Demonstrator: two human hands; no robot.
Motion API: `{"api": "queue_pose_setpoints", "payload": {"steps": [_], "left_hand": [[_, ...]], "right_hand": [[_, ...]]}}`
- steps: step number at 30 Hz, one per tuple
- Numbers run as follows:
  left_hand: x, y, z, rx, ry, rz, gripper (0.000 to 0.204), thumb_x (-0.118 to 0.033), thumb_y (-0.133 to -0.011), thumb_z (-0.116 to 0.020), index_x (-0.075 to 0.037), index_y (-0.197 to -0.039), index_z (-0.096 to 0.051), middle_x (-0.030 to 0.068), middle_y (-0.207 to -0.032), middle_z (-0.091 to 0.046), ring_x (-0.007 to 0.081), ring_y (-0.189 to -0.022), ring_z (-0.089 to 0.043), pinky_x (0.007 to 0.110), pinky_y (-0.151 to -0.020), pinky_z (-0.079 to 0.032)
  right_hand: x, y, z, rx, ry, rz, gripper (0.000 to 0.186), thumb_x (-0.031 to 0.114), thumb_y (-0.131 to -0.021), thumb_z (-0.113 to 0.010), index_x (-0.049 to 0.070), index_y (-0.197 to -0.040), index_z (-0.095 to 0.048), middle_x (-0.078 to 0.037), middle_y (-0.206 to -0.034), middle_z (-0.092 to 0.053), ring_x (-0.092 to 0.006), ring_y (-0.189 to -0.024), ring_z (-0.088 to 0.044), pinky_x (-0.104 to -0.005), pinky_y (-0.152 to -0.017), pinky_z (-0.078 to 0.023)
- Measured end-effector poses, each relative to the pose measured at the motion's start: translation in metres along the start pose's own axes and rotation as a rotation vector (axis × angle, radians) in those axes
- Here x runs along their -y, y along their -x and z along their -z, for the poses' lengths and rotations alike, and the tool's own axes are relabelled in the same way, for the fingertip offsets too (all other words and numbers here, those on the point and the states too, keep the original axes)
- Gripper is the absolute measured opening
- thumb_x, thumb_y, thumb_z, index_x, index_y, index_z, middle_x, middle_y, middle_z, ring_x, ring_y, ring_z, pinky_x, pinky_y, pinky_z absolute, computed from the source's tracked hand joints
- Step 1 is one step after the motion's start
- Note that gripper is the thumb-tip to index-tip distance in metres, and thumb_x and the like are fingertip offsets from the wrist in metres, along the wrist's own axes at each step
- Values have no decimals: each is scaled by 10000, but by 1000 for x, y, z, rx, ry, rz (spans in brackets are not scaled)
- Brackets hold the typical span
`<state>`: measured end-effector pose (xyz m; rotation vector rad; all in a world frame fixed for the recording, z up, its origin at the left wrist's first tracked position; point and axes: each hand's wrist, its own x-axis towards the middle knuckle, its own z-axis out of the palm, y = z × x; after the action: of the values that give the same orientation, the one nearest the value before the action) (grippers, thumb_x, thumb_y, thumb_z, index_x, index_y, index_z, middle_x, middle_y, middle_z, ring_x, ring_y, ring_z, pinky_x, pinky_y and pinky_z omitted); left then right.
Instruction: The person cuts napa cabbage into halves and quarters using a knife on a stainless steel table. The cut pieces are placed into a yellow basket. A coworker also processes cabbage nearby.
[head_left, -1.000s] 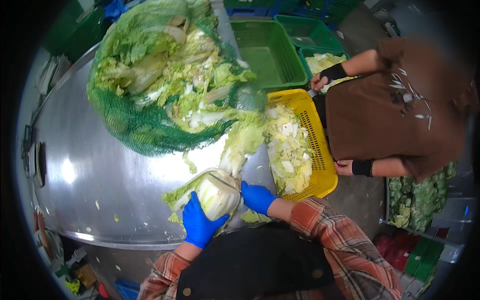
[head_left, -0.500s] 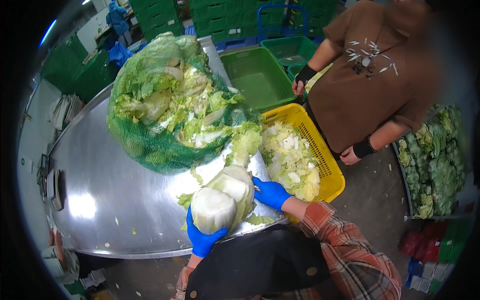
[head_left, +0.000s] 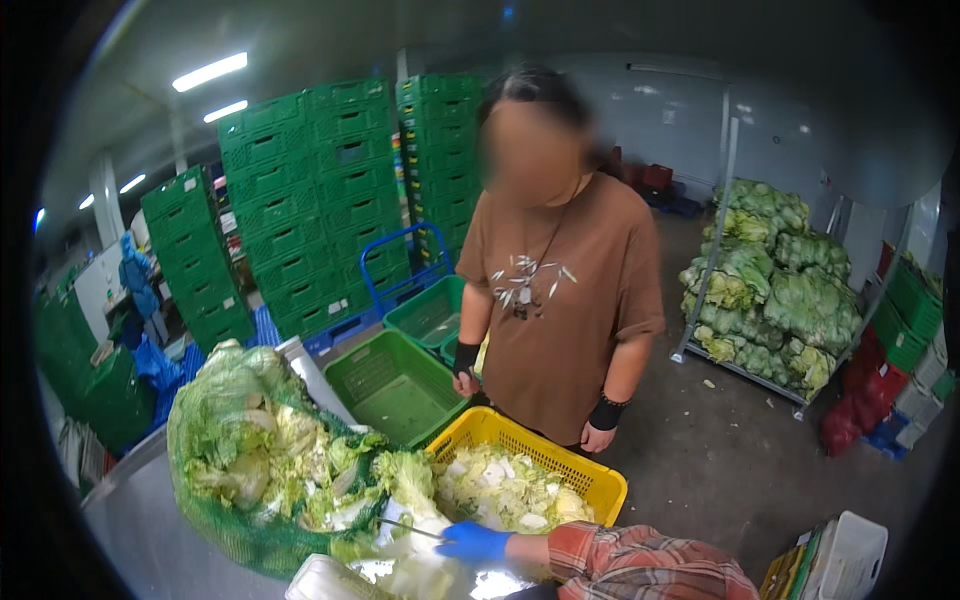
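My right hand (head_left: 475,541), in a blue glove, is closed around a knife. Its thin blade (head_left: 410,528) points left, toward the cabbage leaves (head_left: 405,485) at the edge of a green mesh sack (head_left: 235,535). Napa cabbages and loose leaves fill this sack on the metal table (head_left: 140,510). At the lower edge, left of my right hand, shows the white stem end of a napa cabbage (head_left: 325,580); a blurred pale green one (head_left: 425,578) lies beside it. My left hand is out of the picture.
A yellow crate (head_left: 608,490) of trimmed leaves stands beyond my right hand. Behind it are green crates (head_left: 390,385) and a co-worker in a brown shirt (head_left: 570,290), arms lowered. Farther right stands a cart of sacked cabbages (head_left: 770,290); tall green crate stacks (head_left: 310,200) rise behind.
The view has tilted up, showing the co-worker and the room. My left hand, earlier holding a cabbage, has left the picture. A knife blade now shows at my right hand.
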<state>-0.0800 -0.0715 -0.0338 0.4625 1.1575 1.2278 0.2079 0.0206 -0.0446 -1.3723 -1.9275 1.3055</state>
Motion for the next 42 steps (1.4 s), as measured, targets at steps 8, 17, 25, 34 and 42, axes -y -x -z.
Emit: {"api": "queue_pose_setpoints", "payload": {"steps": [8,17,25,34,42], "left_hand": [[-17,12,-69,250,-30,262,568,-412,-926,-409,-11,-1325,-358,127,-1263,-453,230,-1149,-427,337,-1012,-323],[-7,5,-43,412,443,47,746,-561,-814,-494,-74,-1355,-330,122,-1361,-384,292,-1217,-407,430,-1036,-302],[-10,7,-36,271,600,273,710,-612,-867,-354,-91,-1348,-361,98,-1316,-456,257,-1182,-458,401,-1003,-362],[2,27,-44,245,454,226,572,-369,-900,-489,-34,-1338,-337,138,-1307,-445,244,-1178,-460,370,-994,-372],[-19,21,-25,232,645,22,884,-757,-771,-298,-115,-1377,-313,119,-1354,-404,294,-1207,-425,444,-1015,-340]], "right_hand": [[78,-3,8,119,-376,72,667,489,-781,-633,187,-1332,-410,-117,-1012,-593,-201,-908,-566,-304,-831,-424],[77,14,12,-126,-272,366,353,144,-854,-523,87,-1202,-526,-47,-1137,-580,-145,-1026,-522,-324,-893,-412],[118,2,17,206,-501,-67,616,219,-772,-699,143,-1319,-427,-4,-904,-593,-35,-509,-439,-186,-466,-395],[130,22,-11,27,-447,290,422,183,-774,-677,61,-1157,-547,-28,-968,-573,-127,-925,-525,-259,-812,-432],[89,36,37,-33,-320,79,245,23,-721,-553,62,-963,-565,-7,-917,-579,-89,-831,-524,-243,-733,-442]]}}
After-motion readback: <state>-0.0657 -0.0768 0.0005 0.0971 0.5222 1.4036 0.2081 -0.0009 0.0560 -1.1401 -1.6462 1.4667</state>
